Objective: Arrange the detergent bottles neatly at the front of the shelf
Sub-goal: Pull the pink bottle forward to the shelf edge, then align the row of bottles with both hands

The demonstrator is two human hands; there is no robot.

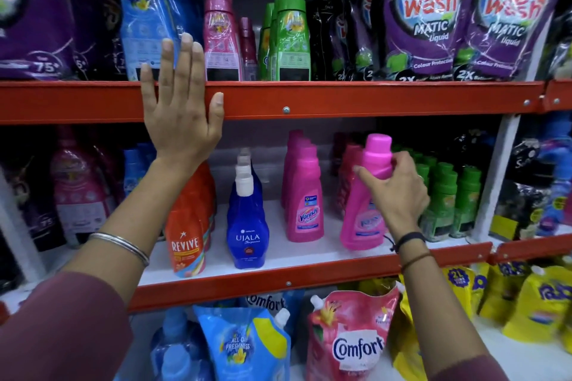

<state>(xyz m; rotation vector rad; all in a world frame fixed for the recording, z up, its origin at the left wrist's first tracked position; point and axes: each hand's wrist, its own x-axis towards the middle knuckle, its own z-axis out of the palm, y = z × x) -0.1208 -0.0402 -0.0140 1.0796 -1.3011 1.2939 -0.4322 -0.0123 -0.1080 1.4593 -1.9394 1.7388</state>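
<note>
Here right grip (394,187) wraps tilted pink bottle (365,195) — neck level.

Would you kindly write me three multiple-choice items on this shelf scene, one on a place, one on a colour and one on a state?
1. Where is the left hand?
A. flat against the red beam of the upper shelf
B. around the Ujala bottle
C. on a Comfort pouch

2. What colour is the Ujala bottle?
A. green
B. blue with a white cap
C. yellow

3. How does the pink bottle in the right hand stand?
A. lying flat
B. upside down
C. tilted, cap leaning right

Answers:
1 A, since the open palm and spread fingers lie across the red beam.
2 B, since its body is deep blue under a white cap.
3 C, since its base sits near the shelf front while its cap leans right, unlike the upright Vanish bottle beside it.
</note>
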